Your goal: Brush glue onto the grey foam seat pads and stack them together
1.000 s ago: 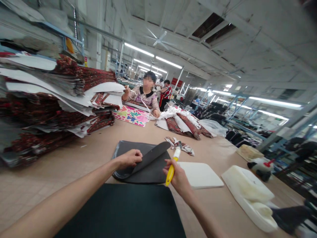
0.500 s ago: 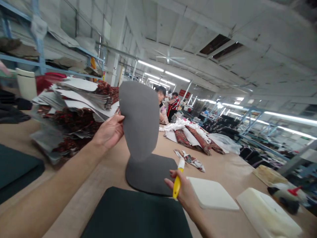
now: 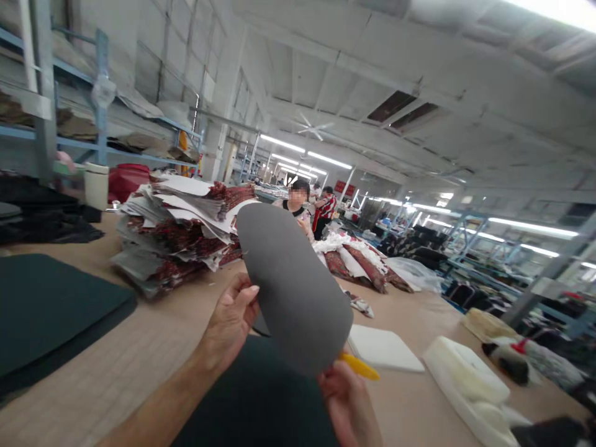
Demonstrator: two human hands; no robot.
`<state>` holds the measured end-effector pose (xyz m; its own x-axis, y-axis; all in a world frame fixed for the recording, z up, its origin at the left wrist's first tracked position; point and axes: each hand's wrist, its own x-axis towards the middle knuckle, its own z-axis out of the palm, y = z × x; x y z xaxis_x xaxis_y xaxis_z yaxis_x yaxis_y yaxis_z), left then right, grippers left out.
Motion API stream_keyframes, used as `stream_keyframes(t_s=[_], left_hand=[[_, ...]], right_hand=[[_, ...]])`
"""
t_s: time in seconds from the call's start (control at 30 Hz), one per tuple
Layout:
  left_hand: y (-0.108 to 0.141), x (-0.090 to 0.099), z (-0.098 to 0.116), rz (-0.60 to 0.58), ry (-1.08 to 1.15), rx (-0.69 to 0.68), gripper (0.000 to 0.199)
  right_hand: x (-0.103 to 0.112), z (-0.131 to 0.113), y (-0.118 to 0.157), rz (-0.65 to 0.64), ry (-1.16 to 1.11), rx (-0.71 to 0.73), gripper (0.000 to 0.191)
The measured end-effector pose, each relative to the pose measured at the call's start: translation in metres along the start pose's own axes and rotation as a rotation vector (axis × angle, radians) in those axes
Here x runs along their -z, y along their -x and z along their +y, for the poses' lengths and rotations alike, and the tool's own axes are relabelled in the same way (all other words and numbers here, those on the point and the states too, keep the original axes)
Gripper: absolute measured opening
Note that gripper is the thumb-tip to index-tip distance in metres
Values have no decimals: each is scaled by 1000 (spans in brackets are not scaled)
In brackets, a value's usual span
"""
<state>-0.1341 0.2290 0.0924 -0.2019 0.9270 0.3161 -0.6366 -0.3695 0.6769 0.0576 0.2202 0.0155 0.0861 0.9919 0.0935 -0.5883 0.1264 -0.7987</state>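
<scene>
My left hand [image 3: 235, 316] pinches the left edge of a smooth grey sheet [image 3: 295, 285] with rounded ends, thumb on its face. The sheet is held up at a tilt above the table. At its lower right edge is my right hand [image 3: 344, 388], closed round a yellow-handled tool [image 3: 361, 366] whose head is hidden behind the sheet. The right fingers also meet the sheet's edge; how firmly, I cannot tell. Below both hands lies a dark green panel [image 3: 261, 397]. Another dark grey piece is mostly covered by the held sheet.
On the brown table [image 3: 162, 335] lie a white pad [image 3: 386, 347] and a cream block-like container [image 3: 470, 372] at right. A tall stack of patterned pieces [image 3: 177, 230] stands left, near another green panel [image 3: 56, 310]. Beyond are rolled fabric [image 3: 358, 264] and a person [image 3: 298, 198].
The grey sheet has gone from nearly upright to tilted, its lower end swinging right and toward me. My right hand has come to its lower edge with the yellow-handled tool. The view has turned left.
</scene>
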Motion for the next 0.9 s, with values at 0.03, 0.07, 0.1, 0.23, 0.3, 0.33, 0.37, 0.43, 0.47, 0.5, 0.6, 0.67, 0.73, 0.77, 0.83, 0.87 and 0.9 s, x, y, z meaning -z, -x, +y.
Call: stream_keyframes(t_s=[0.03,0.07,0.1,0.23,0.3,0.33,0.37,0.43,0.47,0.5,0.6,0.67,0.73,0.77,0.83,0.87,0.9], left_hand=[[6,-1,0,4,5,-4,24],[12,-3,0,3,10,-4,23],[17,-6,0,-2,16,0,21],[38,-13,-1,-145,58,80,25],[46,-9,3,-237,101,169,39],[49,-3,6,-252,129,209,43],[51,3,9,-234,157,243,44],[54,19,14,-102,174,293,39],[56,27,16,-7,140,330,37],[58,34,17,76,74,377,37],[72,51,15,120,-207,500,40],[82,64,11,6,-388,518,47],[89,78,5,-86,-566,499,51],[91,85,2,-113,-647,486,54],[92,99,-5,-121,-741,458,67],[92,105,-8,-107,-755,454,78],[91,109,-11,-90,-755,454,88]], right_hand=[[-1,-9,12,1,-68,-47,23],[-4,-18,24,13,-126,-90,25],[-6,-25,32,29,-151,-99,28],[-7,-45,41,138,26,50,44],[4,-54,37,138,113,68,49],[13,-58,34,113,141,58,49],[23,-63,33,79,167,41,49],[44,-72,32,15,236,-15,50],[54,-75,32,-4,284,-46,51],[64,-77,32,-15,336,-73,51],[88,-73,32,-13,469,-126,53],[100,-64,30,14,518,-137,56],[108,-54,27,44,542,-143,63],[111,-49,26,63,557,-138,67],[114,-42,24,113,614,-104,74],[115,-39,23,137,663,-78,76],[115,-36,22,157,721,-50,77]])
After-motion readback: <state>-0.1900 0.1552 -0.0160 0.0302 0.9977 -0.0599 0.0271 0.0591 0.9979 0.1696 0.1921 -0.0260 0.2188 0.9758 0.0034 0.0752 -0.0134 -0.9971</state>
